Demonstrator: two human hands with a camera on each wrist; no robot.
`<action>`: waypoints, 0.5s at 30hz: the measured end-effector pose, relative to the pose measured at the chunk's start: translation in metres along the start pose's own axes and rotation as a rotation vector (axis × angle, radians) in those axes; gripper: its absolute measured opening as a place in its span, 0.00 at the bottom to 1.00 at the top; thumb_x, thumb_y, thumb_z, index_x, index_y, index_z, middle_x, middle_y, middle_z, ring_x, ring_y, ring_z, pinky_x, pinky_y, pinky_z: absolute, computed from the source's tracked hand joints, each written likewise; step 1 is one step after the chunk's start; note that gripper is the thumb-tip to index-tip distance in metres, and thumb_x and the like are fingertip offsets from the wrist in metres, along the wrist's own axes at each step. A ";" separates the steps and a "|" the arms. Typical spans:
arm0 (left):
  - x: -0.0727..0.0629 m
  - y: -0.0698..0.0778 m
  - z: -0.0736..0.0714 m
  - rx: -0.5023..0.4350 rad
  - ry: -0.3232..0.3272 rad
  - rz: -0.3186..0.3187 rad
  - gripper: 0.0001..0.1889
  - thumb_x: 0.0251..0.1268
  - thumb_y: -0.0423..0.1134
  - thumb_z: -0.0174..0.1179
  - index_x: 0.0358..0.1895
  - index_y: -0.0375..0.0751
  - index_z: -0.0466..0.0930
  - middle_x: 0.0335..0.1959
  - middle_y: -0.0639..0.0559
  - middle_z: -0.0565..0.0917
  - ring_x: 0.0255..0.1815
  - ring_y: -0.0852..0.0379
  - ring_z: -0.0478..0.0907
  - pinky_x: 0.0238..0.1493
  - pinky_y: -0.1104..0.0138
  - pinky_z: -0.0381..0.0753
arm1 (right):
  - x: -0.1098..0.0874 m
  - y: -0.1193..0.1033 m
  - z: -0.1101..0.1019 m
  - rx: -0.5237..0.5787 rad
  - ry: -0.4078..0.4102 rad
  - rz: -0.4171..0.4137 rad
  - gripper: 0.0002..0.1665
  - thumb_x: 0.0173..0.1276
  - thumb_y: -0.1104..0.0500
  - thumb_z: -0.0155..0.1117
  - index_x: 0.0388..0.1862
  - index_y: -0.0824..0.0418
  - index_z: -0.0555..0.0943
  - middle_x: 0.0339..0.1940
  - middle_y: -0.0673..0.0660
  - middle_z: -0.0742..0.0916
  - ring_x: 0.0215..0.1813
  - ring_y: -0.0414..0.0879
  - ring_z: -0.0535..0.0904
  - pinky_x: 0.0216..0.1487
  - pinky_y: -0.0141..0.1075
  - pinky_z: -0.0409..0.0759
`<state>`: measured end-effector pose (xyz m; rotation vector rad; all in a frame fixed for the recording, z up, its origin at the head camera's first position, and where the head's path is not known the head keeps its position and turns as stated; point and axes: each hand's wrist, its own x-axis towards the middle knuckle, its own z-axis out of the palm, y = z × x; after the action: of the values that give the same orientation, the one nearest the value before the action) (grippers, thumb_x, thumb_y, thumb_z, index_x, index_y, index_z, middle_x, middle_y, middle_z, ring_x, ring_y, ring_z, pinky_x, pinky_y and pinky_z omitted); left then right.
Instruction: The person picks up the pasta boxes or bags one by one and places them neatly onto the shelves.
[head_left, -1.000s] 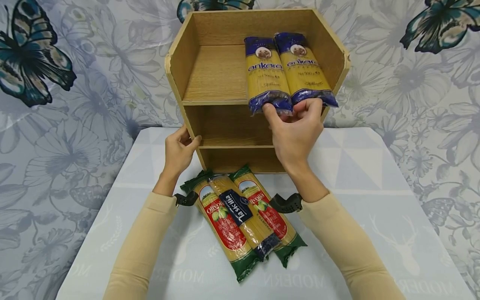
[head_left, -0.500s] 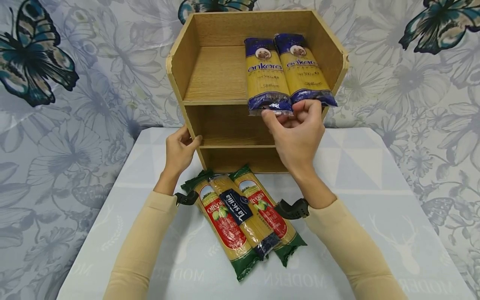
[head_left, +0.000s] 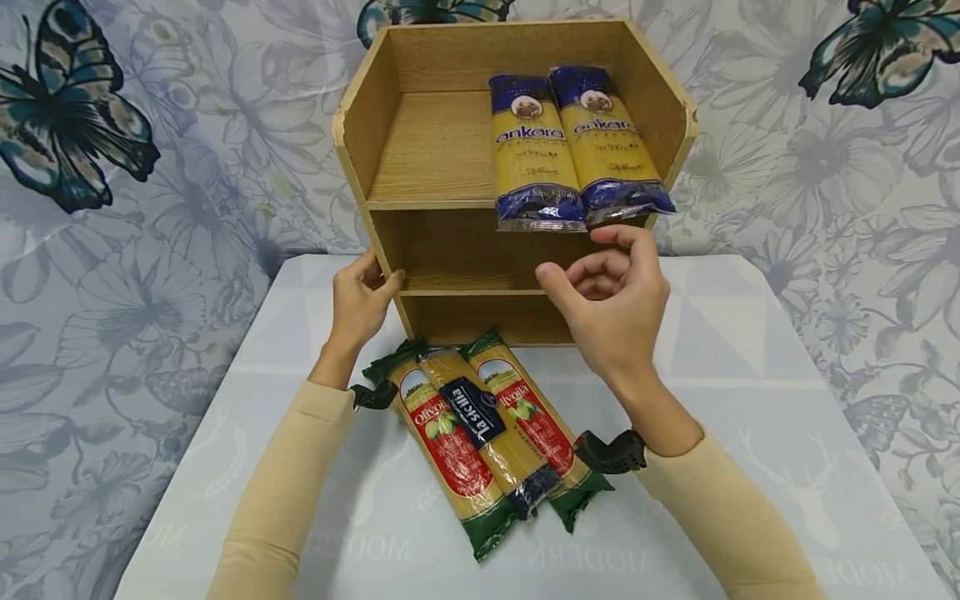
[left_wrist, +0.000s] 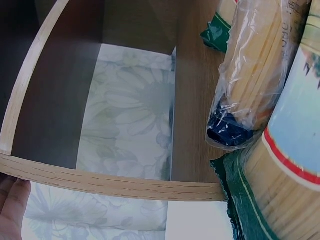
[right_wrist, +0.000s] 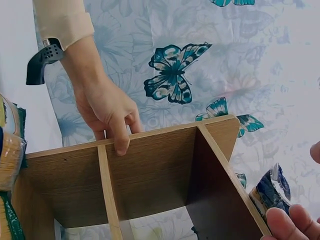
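My left hand grips the left side panel of a wooden shelf unit, thumb inside and fingers outside; the right wrist view also shows this left hand. On the top shelf, toward the right, two blue-and-yellow spaghetti packs lie side by side: a left pack and a right pack. Their lower ends overhang the shelf's front edge. Just below those ends is my right hand, fingers loosely bent, holding nothing. It stands apart from the packs, in front of the middle compartment.
In front of the unit, two green-ended spaghetti packs, a left one and a right one, lie on the white table. A navy-labelled spaghetti pack lies over them. Butterfly-patterned wall covering hangs behind.
My right hand has let go of the lower ends of the spaghetti packs and drawn back down and slightly right. The packs stay on the top shelf. My left hand keeps its place.
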<state>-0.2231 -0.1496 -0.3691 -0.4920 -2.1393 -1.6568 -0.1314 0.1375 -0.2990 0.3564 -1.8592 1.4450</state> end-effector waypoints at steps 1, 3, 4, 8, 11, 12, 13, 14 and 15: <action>0.000 -0.001 0.000 -0.001 0.000 -0.001 0.23 0.66 0.20 0.60 0.65 0.26 0.77 0.56 0.30 0.83 0.56 0.36 0.82 0.52 0.64 0.85 | -0.002 0.000 -0.002 -0.001 -0.003 0.000 0.29 0.58 0.52 0.79 0.51 0.64 0.75 0.23 0.54 0.85 0.22 0.44 0.80 0.27 0.31 0.80; 0.000 -0.002 0.000 -0.006 -0.001 -0.003 0.23 0.66 0.20 0.59 0.65 0.25 0.76 0.56 0.29 0.82 0.56 0.35 0.82 0.52 0.64 0.85 | -0.006 -0.001 -0.006 -0.002 -0.017 0.003 0.28 0.58 0.53 0.79 0.50 0.64 0.75 0.24 0.55 0.85 0.22 0.44 0.80 0.28 0.31 0.81; 0.000 -0.003 0.000 -0.010 -0.001 -0.004 0.23 0.66 0.20 0.59 0.65 0.25 0.76 0.56 0.28 0.82 0.56 0.34 0.82 0.52 0.64 0.85 | -0.008 -0.001 -0.008 -0.006 -0.027 0.006 0.28 0.58 0.54 0.79 0.50 0.65 0.75 0.24 0.55 0.86 0.23 0.43 0.80 0.28 0.31 0.81; 0.000 -0.001 0.001 -0.016 -0.005 0.001 0.22 0.66 0.20 0.59 0.64 0.23 0.76 0.56 0.26 0.81 0.56 0.32 0.81 0.51 0.65 0.85 | -0.016 -0.002 -0.016 0.000 -0.063 0.046 0.26 0.58 0.59 0.77 0.50 0.68 0.76 0.26 0.57 0.86 0.26 0.43 0.81 0.32 0.30 0.82; 0.000 -0.001 0.001 -0.011 -0.005 0.005 0.23 0.66 0.20 0.59 0.64 0.23 0.75 0.56 0.26 0.81 0.56 0.31 0.81 0.51 0.64 0.85 | -0.023 -0.002 -0.021 0.004 -0.105 0.087 0.26 0.58 0.62 0.78 0.50 0.69 0.76 0.28 0.58 0.86 0.28 0.44 0.82 0.35 0.29 0.83; 0.000 -0.001 0.001 -0.006 -0.004 0.005 0.23 0.66 0.20 0.59 0.65 0.23 0.75 0.56 0.26 0.81 0.56 0.32 0.81 0.52 0.63 0.85 | -0.025 -0.001 -0.023 -0.001 -0.126 0.095 0.26 0.58 0.63 0.78 0.50 0.69 0.76 0.28 0.58 0.87 0.29 0.44 0.83 0.35 0.30 0.83; 0.000 -0.001 0.001 -0.005 -0.004 0.003 0.23 0.66 0.20 0.59 0.65 0.24 0.76 0.56 0.27 0.82 0.56 0.32 0.81 0.52 0.63 0.85 | -0.027 0.000 -0.024 -0.009 -0.146 0.105 0.26 0.58 0.63 0.78 0.51 0.70 0.76 0.29 0.57 0.87 0.29 0.44 0.83 0.36 0.30 0.84; 0.000 -0.001 0.001 0.000 -0.004 0.002 0.23 0.66 0.20 0.59 0.65 0.25 0.76 0.56 0.28 0.82 0.56 0.33 0.81 0.52 0.62 0.85 | -0.029 0.001 -0.026 -0.020 -0.165 0.114 0.27 0.58 0.64 0.78 0.51 0.70 0.76 0.30 0.57 0.87 0.30 0.44 0.83 0.37 0.31 0.84; 0.000 0.000 0.001 0.002 -0.003 0.002 0.23 0.66 0.20 0.60 0.65 0.25 0.76 0.56 0.29 0.82 0.56 0.34 0.82 0.52 0.62 0.85 | -0.031 0.002 -0.027 -0.035 -0.185 0.124 0.27 0.58 0.64 0.79 0.52 0.70 0.76 0.30 0.56 0.87 0.31 0.44 0.83 0.37 0.31 0.84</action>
<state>-0.2232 -0.1484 -0.3694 -0.4965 -2.1420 -1.6532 -0.1007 0.1562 -0.3195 0.3743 -2.0844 1.5028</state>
